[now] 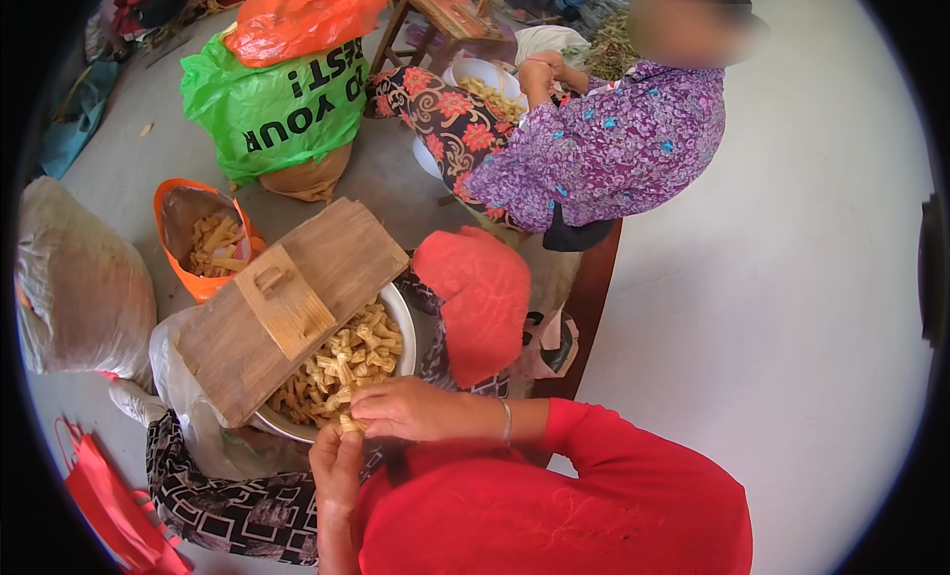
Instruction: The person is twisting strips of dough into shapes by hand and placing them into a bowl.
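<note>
My left hand (337, 463) and my right hand (391, 410) meet at the near rim of a wide pale metal basin (407, 328). Their fingertips pinch one small, pale yellow knotted piece (348, 425) between them; its material I cannot make out. Heaped in the basin are many similar yellow knotted pieces (346, 362). A brown wooden board (218, 362) lies slantwise over the basin, hiding its far left part. Fixed across the board is a lighter wooden block (302, 323) with a small loop-like part on top.
An orange bag (170, 219) holding yellow strips stands beyond the board. Farther off is a green plastic bag (228, 130). A filled whitish sack (84, 288) stands at left, a red bag (119, 506) below it. A seated person (623, 149) works over a white bowl (510, 85).
</note>
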`<state>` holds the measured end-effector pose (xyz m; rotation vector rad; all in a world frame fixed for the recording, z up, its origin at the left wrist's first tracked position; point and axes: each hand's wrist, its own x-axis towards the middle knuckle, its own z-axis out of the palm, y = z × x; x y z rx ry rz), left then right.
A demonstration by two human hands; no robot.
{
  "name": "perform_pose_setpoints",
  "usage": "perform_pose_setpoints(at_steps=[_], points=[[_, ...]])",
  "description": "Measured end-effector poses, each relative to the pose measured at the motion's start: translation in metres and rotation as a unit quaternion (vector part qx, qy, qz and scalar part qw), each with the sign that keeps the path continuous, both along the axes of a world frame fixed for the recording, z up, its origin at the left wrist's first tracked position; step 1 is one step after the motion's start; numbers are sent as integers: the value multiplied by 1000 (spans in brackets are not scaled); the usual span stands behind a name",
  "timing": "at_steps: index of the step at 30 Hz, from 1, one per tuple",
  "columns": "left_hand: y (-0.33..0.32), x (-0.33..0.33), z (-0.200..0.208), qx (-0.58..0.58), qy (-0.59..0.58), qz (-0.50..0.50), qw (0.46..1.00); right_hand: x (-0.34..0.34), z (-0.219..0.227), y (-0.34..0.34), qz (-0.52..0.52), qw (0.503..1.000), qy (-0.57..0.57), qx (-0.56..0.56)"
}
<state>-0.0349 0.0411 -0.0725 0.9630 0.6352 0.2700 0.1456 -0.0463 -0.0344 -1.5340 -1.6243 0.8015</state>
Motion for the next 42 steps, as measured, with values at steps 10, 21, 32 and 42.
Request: perform_pose_setpoints(at_steps=[10, 21, 32, 42], points=[[6, 12, 23, 327, 99, -87, 936, -11, 4, 1, -15, 999, -42, 4], [3, -5, 26, 35, 31, -124, 991, 4, 13, -13, 67, 989, 64, -117], [14, -22, 16, -157, -58, -19, 986, 37, -6, -8, 64, 997, -21, -35], [34, -18, -3, 84, -9, -76, 994, 26, 1, -4, -52, 970, 163, -172]])
